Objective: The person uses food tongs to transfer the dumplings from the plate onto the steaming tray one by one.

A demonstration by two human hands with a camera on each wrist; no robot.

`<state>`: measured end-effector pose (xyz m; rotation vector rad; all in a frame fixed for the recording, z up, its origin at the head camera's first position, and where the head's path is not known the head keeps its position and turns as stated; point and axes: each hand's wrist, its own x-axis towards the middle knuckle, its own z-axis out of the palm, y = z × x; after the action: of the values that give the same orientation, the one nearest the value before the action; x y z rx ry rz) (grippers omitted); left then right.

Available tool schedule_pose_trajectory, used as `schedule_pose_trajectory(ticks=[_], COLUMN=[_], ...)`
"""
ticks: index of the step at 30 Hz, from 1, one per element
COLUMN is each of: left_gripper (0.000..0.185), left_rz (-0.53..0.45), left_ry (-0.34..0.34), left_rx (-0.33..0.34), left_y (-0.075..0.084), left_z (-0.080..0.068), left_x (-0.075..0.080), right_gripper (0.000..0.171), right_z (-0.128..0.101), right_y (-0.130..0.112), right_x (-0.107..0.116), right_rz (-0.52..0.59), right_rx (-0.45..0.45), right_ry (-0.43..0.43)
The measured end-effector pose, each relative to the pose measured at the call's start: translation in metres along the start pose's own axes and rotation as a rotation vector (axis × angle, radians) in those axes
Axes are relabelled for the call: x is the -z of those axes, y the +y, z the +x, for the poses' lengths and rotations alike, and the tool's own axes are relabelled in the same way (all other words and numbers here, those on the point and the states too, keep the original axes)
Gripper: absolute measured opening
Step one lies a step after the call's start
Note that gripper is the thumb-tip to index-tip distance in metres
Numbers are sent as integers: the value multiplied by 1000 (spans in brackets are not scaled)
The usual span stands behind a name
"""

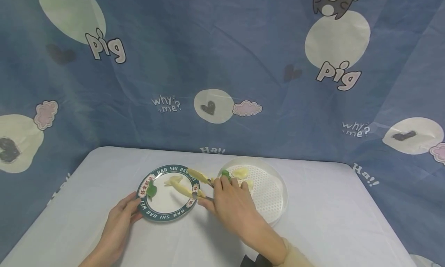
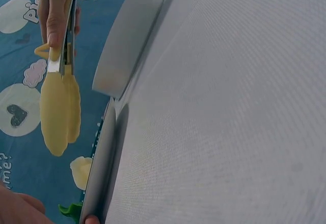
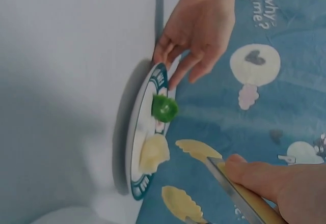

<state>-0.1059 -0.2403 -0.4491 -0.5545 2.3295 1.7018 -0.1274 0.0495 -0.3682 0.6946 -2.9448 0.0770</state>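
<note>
My left hand [image 1: 118, 220] holds the left rim of a round plate [image 1: 167, 217] with a dark green lettered border, thumb on top. On the plate lie a green leaf-like piece [image 1: 151, 189] at the left and a pale yellow piece [image 1: 174, 179] towards the back. A pair of metal tongs [image 1: 197, 175] with yellow scalloped tips is gripped in my right hand [image 1: 236, 207]. Those tips stand apart over the plate's right side, and the right wrist view shows nothing between them. That view also shows the pale yellow piece [image 3: 154, 154] resting on the plate below the tips.
Right of the plate, partly behind my right hand, is a round white perforated tray [image 1: 269, 197] holding yellow pieces [image 1: 240, 173] and a green piece [image 1: 225, 174]. A white cloth covers the table [image 1: 323, 220]. Behind it hangs a blue printed curtain [image 1: 278, 116]. A black object [image 1: 255, 261] shows at the front edge.
</note>
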Motion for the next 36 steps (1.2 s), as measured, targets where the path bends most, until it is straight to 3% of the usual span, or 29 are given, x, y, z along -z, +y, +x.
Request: schedule_pose_trajectory(ticks=[6, 24, 36], left_gripper=[78, 76, 76], left_rz=[6, 17, 31], left_ry=[1, 9, 15], left_rx=[0, 22, 16], left_y=[-1, -1, 2], left_z=[0, 0, -1], left_x=[0, -2, 0], right_gripper=[73, 72, 56], right_z=[9, 30, 31], right_y=[-8, -17, -23], right_x=[-5, -24, -35], right_rz=[28, -13, -76], right_rx=[0, -2, 40], right_ry=[-47, -66, -6])
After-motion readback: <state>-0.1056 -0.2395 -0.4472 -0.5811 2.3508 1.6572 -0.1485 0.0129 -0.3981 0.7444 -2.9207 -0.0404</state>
